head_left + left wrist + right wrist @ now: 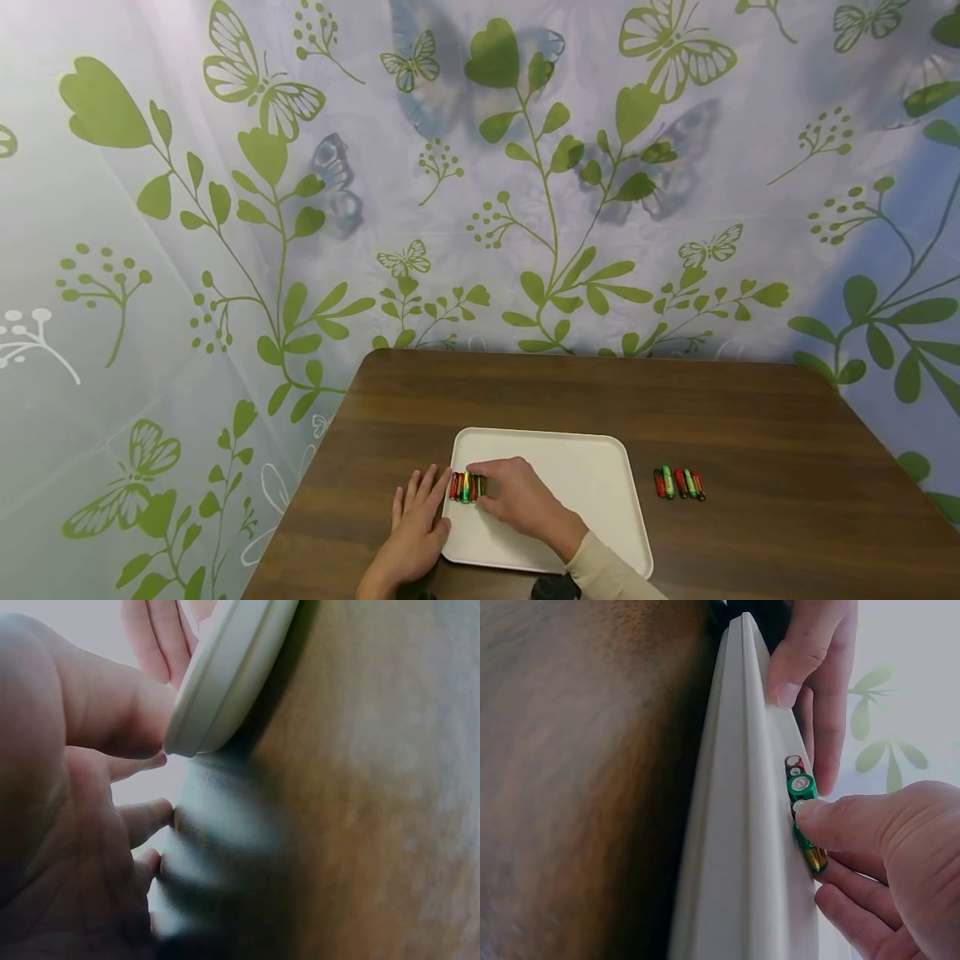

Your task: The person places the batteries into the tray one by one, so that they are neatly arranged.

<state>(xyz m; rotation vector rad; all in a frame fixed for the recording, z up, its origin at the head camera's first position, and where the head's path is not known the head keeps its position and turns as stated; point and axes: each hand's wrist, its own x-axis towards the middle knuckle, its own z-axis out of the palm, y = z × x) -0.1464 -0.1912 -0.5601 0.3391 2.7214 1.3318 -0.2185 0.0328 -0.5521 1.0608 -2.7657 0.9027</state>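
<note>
A row of several small batteries [467,487], red, green and dark, lies side by side at the left edge of a white tray [566,500]. My right hand [521,498] is over the row's right end and pinches a battery lengthwise between thumb and fingers. In the right wrist view the thumb covers part of the batteries [801,784]. My left hand [414,533] lies beside the tray's left edge with its fingers extended. Its thumb touches the tray rim [217,682] in the left wrist view.
More batteries [679,483], red and green, lie in a row on the brown wooden table [780,467] right of the tray. A curtain [450,208] with leaves and butterflies hangs behind the table. A dark object [555,587] sits at the tray's near edge.
</note>
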